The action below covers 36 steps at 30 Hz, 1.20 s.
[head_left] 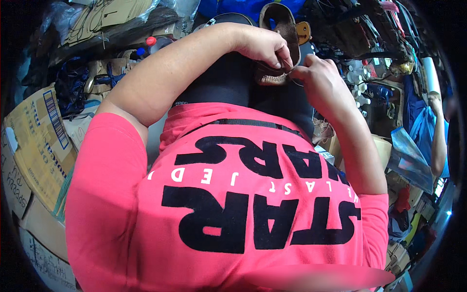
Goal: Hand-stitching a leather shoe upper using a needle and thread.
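Observation:
A brown leather shoe point(272, 79) rests on my dark-trousered lap, its opening facing up and the near end toward me. My left hand point(262, 46) is closed at the shoe's opening, thumb and fingers pinching its edge. Just right of it, my right hand point(325, 80) is closed, with the fingertips drawn together against the shoe's near right rim. A thin dark line, perhaps thread, curves below those fingertips; what they pinch is too small to make out. Beside the shoe shows a tan leather piece point(303, 32) with small holes.
Cardboard boxes point(36, 151) are stacked at the left. Flattened cardboard and plastic wrap point(109, 17) lie at the back left, near a red-capped bottle point(154, 43). Several small clear bottles point(357, 78) stand at the right. Another person's arm point(438, 136) shows at the far right.

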### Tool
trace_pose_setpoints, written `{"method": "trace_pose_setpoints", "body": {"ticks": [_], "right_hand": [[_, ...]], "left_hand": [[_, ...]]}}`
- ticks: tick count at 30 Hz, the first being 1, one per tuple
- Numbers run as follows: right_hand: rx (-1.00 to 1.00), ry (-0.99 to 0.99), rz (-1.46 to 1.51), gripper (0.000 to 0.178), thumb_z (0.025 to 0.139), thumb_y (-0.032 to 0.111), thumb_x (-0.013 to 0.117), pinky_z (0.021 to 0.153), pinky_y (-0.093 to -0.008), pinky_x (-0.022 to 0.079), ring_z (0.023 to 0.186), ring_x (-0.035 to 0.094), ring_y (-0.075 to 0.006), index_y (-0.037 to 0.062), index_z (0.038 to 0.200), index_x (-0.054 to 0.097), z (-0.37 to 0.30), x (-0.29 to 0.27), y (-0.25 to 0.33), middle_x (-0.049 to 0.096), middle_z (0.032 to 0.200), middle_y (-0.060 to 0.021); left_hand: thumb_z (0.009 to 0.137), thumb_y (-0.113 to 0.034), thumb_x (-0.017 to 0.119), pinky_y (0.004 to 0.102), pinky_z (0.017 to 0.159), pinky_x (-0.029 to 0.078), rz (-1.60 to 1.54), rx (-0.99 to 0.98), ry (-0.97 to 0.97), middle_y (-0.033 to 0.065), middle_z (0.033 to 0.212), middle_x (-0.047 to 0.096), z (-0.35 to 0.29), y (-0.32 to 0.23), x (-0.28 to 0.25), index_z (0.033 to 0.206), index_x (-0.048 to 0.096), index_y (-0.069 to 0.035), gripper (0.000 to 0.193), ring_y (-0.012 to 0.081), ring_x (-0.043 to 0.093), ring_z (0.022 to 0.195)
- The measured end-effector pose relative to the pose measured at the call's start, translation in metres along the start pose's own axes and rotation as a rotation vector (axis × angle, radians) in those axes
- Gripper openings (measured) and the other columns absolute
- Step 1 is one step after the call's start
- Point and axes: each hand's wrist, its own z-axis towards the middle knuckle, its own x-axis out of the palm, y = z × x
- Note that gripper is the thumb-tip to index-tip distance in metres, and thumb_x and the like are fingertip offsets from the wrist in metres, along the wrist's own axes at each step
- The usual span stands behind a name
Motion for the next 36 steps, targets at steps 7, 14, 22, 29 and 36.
{"method": "trace_pose_setpoints", "body": {"ticks": [7,14,22,29,36], "right_hand": [[0.124,0.032,0.114,0.017,0.078,0.006,0.058,0.074,-0.0398,0.05,0.081,0.063,-0.0334,0.012,0.087,0.071,0.005,0.017,-0.009,0.061,0.085,-0.0154],[0.227,-0.106,0.393,0.012,0.079,0.016,0.065,0.072,-0.0366,0.05,0.08,0.063,-0.0311,0.0098,0.087,0.071,0.005,0.038,-0.015,0.063,0.081,-0.0145],[0.318,-0.259,1.597,0.019,0.087,0.025,0.063,0.065,-0.0285,0.042,0.059,0.045,-0.01,0.0054,0.088,0.065,-0.068,0.035,-0.061,0.052,0.07,0.0026],[0.528,-0.52,1.276,0.022,0.093,0.026,0.058,0.075,-0.0264,0.039,0.071,0.048,-0.0049,0.0078,0.098,0.067,-0.138,0.019,-0.109,0.059,0.079,0.0045],[0.594,0.077,0.293,0.029,0.091,0.029,0.056,0.065,-0.038,0.041,0.069,0.058,-0.026,0.0049,0.077,0.065,-0.118,0.067,-0.071,0.061,0.071,-0.0114]], "left_hand": [[0.071,-0.006,0.073,0.0319,0.079,0.048,0.21,0.113,-0.211,0.0077,0.089,0.061,0.011,0.007,0.004,0.091,0.07,-0.007,0.021,0.022,0.06,0.09],[0.065,-0.01,0.077,0.0327,0.078,0.048,0.283,0.094,-0.479,0.0072,0.093,0.057,0.007,0.004,0.013,0.087,0.066,-0.007,0.024,0.0235,0.06,0.091],[0.081,-0.014,0.064,0.0386,0.077,0.049,0.264,-0.096,-0.566,0.0144,0.087,0.063,-0.079,-0.018,0.044,0.095,0.065,-0.004,0.017,0.0308,0.062,0.085],[0.084,-0.026,0.067,0.0256,0.072,0.045,0.042,-0.4,-0.643,0.0028,0.078,0.052,-0.128,-0.011,-0.012,0.069,0.051,-0.007,0.029,0.0111,0.056,0.078],[0.094,-0.038,0.048,0.0384,0.076,0.046,-1.564,0.421,-0.534,0.0115,0.085,0.053,-0.064,0.032,-0.004,0.071,0.054,-0.008,0.039,0.0236,0.053,0.078]]}}
